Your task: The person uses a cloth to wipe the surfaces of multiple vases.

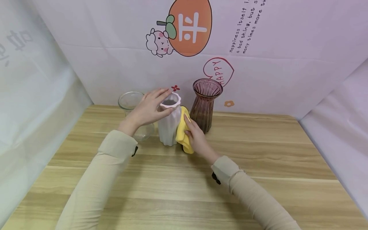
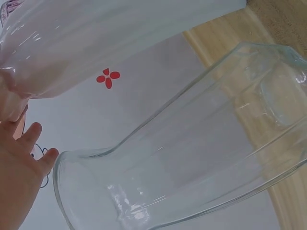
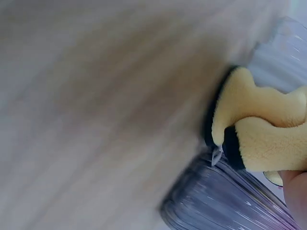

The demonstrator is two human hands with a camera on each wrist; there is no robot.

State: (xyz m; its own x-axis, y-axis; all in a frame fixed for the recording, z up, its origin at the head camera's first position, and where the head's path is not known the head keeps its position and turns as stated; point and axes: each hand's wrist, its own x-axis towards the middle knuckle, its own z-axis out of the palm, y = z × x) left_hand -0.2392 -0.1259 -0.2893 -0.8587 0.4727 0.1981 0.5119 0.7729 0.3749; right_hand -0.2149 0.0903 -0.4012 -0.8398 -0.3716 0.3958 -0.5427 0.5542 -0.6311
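A white fluted vase (image 1: 167,131) with a scalloped rim stands upright near the back of the table. My left hand (image 1: 150,108) holds it at the top, thumb on the near side of the rim and fingers over the far side. In the left wrist view, those fingers (image 2: 33,136) show at the neck of the pale vase (image 2: 96,43). A folded yellow cloth (image 1: 181,130) with dark edging is gripped by my right hand (image 1: 199,138) and lies against the vase's right side. The right wrist view shows the fuzzy cloth (image 3: 268,139) bunched in folds.
Left of the white vase, partly behind my left forearm, is a clear glass vase (image 1: 143,132). A purple ribbed glass vase (image 1: 202,111) stands close behind the cloth. White printed fabric (image 1: 258,80) hangs along the back edge of the wooden table (image 1: 258,150).
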